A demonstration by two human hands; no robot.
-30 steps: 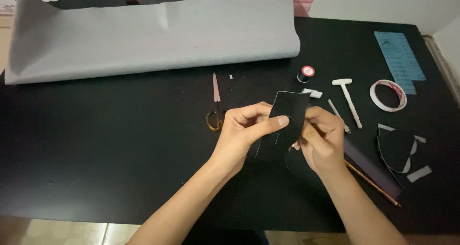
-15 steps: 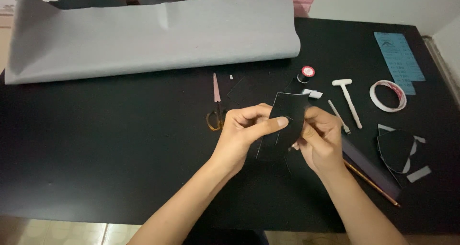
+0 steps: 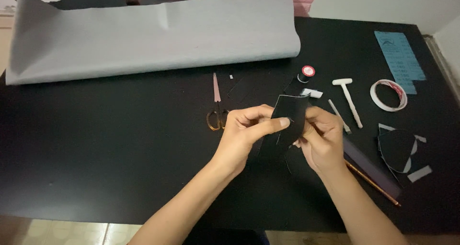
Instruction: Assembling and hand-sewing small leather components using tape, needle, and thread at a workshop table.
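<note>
We find both forearms entering from the lower edge and converging above the middle of the black table (image 3: 120, 168); the left hand (image 3: 244, 135) is curled, its thumb stretched flat across the face of a small black rectangular piece of leather-like sheet (image 3: 291, 114), with the remaining fingers folded behind it; the right hand (image 3: 322, 138) is closed in a pinch on the same piece at its lower right edge, knuckles toward us; the piece stands roughly upright between the two hands, lifted off the table, pale stitching or edging visible along its border.

We record the surroundings as follows: a pair of scissors with gold-coloured handles and pinkish blades (image 3: 217, 106) lies just left of the left hand, apart from it; a large grey rolled sheet of material (image 3: 153, 34) spans the far side of the table; a small black bottle with a red and white cap (image 3: 305, 74) stands beyond the held piece; a white T-shaped tool (image 3: 350, 99) and a white roll of tape (image 3: 388, 94) lie to the right; a blue printed paper sheet (image 3: 399, 58) rests at the far right; black curved offcuts with white strips (image 3: 400, 149) lie near the right forearm; what lies beneath the right wrist we cannot tell clearly.
</note>
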